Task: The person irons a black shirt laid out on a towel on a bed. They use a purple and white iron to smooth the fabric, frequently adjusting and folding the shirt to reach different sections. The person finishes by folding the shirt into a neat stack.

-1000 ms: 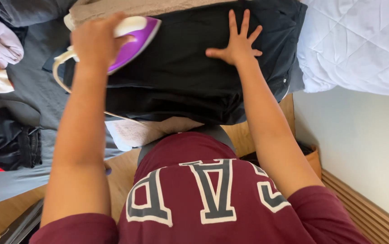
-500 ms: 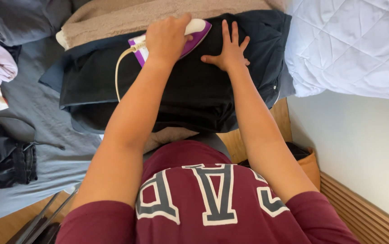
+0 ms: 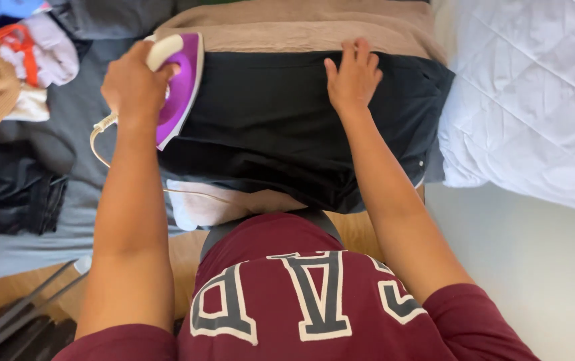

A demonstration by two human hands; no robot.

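Note:
A black garment [image 3: 287,127] lies spread flat over a beige cloth [image 3: 301,30] on a bed. My left hand [image 3: 134,83] grips the white handle of a purple and white iron [image 3: 180,87], which rests on the garment's left edge. Its pale cord [image 3: 103,144] loops off to the left. My right hand [image 3: 353,77] lies flat with fingers together on the garment's upper right part, holding nothing.
A pile of clothes [image 3: 13,73] and dark folded garments [image 3: 13,190] lie at the left on a grey sheet [image 3: 80,113]. A white quilt [image 3: 535,100] covers the right side. Wooden floor [image 3: 187,254] shows below, with dark metal bars [image 3: 20,314] at the lower left.
The iron in my left hand has slid from the garment's upper middle back to its left edge. My right hand has stayed on the cloth, its fingers drawn closer together.

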